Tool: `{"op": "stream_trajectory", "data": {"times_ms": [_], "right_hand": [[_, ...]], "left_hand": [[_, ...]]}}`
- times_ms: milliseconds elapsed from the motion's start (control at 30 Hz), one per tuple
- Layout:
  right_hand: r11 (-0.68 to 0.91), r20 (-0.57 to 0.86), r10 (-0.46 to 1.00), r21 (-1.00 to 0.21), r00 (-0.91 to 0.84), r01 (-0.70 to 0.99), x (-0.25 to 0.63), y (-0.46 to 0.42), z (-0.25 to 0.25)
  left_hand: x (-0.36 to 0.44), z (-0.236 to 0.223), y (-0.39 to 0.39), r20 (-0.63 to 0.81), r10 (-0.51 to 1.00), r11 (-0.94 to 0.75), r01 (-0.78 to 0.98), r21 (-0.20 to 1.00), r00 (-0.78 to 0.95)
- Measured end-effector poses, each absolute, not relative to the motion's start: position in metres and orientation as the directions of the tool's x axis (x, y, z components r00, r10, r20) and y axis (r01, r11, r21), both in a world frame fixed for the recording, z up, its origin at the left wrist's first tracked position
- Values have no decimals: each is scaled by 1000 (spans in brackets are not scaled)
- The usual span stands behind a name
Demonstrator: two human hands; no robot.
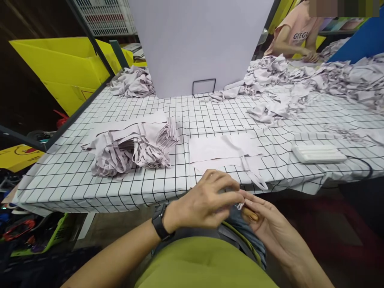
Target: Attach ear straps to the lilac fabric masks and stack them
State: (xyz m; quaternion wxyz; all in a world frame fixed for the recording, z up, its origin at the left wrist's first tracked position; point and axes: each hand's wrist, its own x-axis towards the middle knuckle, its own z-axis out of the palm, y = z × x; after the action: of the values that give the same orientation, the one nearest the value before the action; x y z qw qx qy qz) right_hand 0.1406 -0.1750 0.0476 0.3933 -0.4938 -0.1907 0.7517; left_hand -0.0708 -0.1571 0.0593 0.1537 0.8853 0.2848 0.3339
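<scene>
Just past the table's front edge, my left hand (207, 200), with a black watch at its wrist, is closed in a pinch. Its fingertips meet those of my right hand (270, 218) over a small pale piece (240, 206), mostly hidden by the fingers. Curled inside my right hand is a small orange-brown object (251, 215); its kind is unclear. On the table in front of both hands lies a flat pale lilac fabric piece (216, 150), its strap loop (255, 176) hanging toward the edge. Left of it sits a stack of strapped fabric pieces (135, 140).
A checked cloth (192, 114) covers the table. Heaped fabric (339, 84) lies at the right, a smaller heap (133, 82) at back left. A white device with a cord (318, 153) is at right. A lilac panel (201, 44) stands behind; a co-worker (297, 32) handles fabric.
</scene>
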Motion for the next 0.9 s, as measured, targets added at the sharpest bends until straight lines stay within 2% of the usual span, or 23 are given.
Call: {"op": "stream_trajectory", "data": {"times_ms": [133, 233, 300, 400, 533, 633, 700, 767, 900], "right_hand": [[-662, -617, 744, -629, -256, -407, 136, -167, 47], [-690, -626, 722, -618, -294, -377, 134, -163, 49], [-706, -637, 707, -620, -306, -341, 132, -160, 50], [-711, -632, 702, -648, -329, -272, 131, -158, 50], [-582, -534, 791, -807, -300, -99, 133, -158, 41], [-405, -421, 884, -907, -204, 116, 134, -159, 32], [-298, -327, 935, -934, -135, 198, 134, -159, 29], [-242, -266, 959, -949, -103, 201, 131, -156, 28], [-228, -243, 966, -962, -92, 150, 125, -148, 30]], "left_hand": [[-71, 55, -156, 450, 578, -816, 469, 338, 681], [-70, 47, -151, 448, 592, -805, 480, 347, 669], [-67, 42, -150, 457, 634, -772, 481, 416, 624], [-60, 37, -151, 476, 741, -666, 432, 608, 474], [-52, 36, -152, 370, 893, -440, 327, 836, 256], [-51, 38, -151, 275, 936, -333, 301, 894, 220], [-52, 38, -150, 236, 950, -291, 313, 904, 203], [-52, 36, -149, 214, 960, -263, 325, 908, 179], [-52, 33, -147, 227, 963, -264, 331, 906, 148]]}}
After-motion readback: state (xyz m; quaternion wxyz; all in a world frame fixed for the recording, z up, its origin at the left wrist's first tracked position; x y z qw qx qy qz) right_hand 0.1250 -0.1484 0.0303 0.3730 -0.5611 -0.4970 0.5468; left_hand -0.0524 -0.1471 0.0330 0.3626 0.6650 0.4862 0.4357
